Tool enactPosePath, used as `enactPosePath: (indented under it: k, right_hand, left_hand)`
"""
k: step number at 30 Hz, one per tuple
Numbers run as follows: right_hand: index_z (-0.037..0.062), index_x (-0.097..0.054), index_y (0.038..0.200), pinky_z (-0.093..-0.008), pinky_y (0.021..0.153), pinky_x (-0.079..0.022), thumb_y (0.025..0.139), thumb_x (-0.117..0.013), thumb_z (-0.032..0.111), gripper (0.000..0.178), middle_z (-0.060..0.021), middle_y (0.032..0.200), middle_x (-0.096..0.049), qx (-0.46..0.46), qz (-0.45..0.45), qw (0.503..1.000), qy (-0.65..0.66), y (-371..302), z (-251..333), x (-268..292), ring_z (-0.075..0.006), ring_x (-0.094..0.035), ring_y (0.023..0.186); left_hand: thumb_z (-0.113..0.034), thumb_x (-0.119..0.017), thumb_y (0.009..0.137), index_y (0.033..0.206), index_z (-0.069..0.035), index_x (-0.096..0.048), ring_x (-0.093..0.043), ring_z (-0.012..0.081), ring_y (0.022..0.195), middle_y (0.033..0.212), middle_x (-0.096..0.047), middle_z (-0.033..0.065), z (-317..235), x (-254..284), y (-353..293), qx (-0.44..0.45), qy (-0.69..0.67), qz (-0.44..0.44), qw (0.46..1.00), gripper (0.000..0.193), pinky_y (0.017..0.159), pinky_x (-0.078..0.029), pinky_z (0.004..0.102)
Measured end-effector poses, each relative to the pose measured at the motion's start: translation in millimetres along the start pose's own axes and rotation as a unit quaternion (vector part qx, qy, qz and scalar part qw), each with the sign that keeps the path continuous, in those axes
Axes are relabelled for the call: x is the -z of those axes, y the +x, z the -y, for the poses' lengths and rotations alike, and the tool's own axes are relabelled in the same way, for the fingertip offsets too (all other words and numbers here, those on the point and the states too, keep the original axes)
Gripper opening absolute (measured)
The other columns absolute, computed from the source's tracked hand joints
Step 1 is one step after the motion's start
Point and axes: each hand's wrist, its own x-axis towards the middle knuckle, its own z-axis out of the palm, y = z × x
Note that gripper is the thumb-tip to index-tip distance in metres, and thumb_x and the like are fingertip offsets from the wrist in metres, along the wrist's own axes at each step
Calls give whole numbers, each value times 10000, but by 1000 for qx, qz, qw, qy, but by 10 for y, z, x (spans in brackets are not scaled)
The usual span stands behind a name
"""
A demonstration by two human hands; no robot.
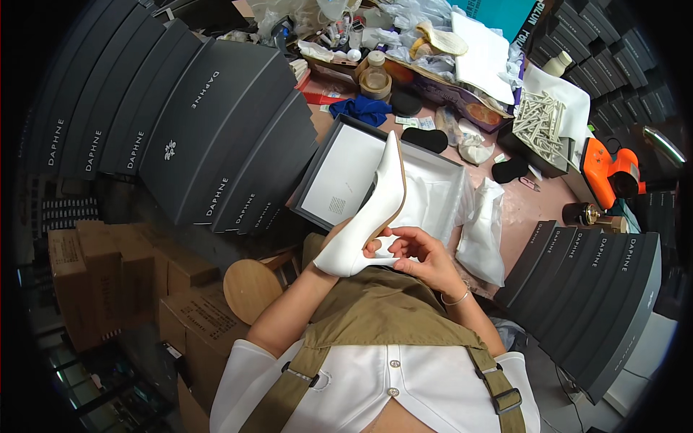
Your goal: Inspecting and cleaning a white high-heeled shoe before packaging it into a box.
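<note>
A white high-heeled pump (pixel 372 216) is tilted in front of me, its pointed toe up and away from me and its tan sole edge to the right. Curled round its rear part from the left, my left hand (pixel 335 232) holds the shoe, which partly hides it. My right hand (pixel 427 261) is closed, with thumb and fingers at the tip of the thin white heel. Beyond the hands lies an open grey shoebox (pixel 462 189) lined with white tissue, next to its lid (pixel 325 180). To the right is a white bundle in clear wrap (pixel 482 231).
Stacks of dark grey shoeboxes rise at left (pixel 209 130) and near right (pixel 577 289). The pink table (pixel 516 216) carries a blue cloth (pixel 361 110), black oval pads (pixel 424 140), a box of white sticks (pixel 540 124) and an orange tool (pixel 610 169). A wooden stool (pixel 249 290) stands lower left.
</note>
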Motion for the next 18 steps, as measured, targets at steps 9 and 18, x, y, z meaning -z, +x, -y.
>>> enactPosePath:
  k: [9,18]
  right_hand:
    - [-3,-517,1229,-247,848,-455,848,-683,93,427,-45,1015,-601,2,-28,999,38,32,-10,74,-104,-559,944]
    - [-4,-542,1199,-310,888,-454,794,-729,128,465,-111,1068,-606,137,-153,938,-279,5,95,78,-197,-577,1005]
  left_hand:
    - [-192,-463,963,1339,-39,-411,-530,161,689,1046,-529,214,89,102,175,7,-108,-19,994,409,557,-487,228]
    - [-216,-495,946,1344,-61,-431,-612,262,896,1161,-504,228,43,-17,267,43,-235,-18,971,432,717,-569,305]
